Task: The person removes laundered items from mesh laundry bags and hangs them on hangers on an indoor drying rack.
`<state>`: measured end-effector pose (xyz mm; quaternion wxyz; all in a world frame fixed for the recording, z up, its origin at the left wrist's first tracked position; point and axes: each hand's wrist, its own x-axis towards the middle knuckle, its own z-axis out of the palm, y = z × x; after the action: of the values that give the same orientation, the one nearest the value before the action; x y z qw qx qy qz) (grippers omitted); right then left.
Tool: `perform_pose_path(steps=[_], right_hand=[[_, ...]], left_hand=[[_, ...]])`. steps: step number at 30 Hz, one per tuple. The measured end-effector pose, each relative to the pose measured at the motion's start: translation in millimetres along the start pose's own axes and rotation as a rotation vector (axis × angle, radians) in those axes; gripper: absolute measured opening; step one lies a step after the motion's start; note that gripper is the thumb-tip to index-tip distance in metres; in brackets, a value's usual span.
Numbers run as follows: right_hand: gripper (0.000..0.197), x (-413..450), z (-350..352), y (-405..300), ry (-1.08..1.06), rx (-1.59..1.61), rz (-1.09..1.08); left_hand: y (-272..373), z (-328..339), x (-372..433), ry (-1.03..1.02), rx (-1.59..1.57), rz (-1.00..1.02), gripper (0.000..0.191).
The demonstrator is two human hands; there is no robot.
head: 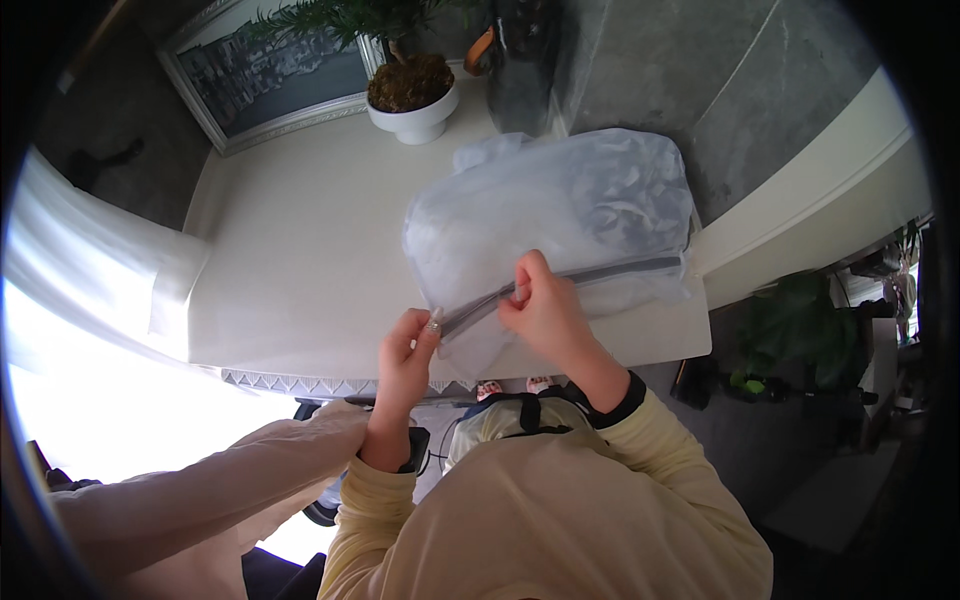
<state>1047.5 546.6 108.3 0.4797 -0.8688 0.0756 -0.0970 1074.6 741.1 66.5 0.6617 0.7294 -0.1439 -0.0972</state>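
A puffy, translucent plastic zip bag (pixel 510 210) lies on a white-covered tabletop (pixel 300 247), with soft white and pale grey contents showing through. Along its near side runs a grey zipper strip (pixel 626 268). My left hand (pixel 405 356) pinches the strip's left end between thumb and fingers. Further right, my right hand (pixel 551 315) has its fingertips closed on the same strip; whether a slider is under them is hidden. Between the two hands the strip is stretched at a slant, and a loose corner of the bag hangs toward the table's front edge.
At the back stand a framed picture (pixel 277 75), a white pot (pixel 414 116) with a plant, and a dark glass vase (pixel 521 67). A sheer curtain (pixel 97 247) borders the left. Another person's pale sleeve (pixel 225 480) reaches beside my left forearm. A grey wall (pixel 660 82) rises behind the bag.
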Motion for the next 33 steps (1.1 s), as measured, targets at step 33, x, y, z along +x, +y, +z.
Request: perform_pose_path(steps=[33], right_hand=[[0.035, 0.5, -79.0, 36.1, -0.51, -0.449, -0.343]], left_hand=[[80.9, 49.6, 92.1, 0.221, 0.964, 0.621, 0.007]])
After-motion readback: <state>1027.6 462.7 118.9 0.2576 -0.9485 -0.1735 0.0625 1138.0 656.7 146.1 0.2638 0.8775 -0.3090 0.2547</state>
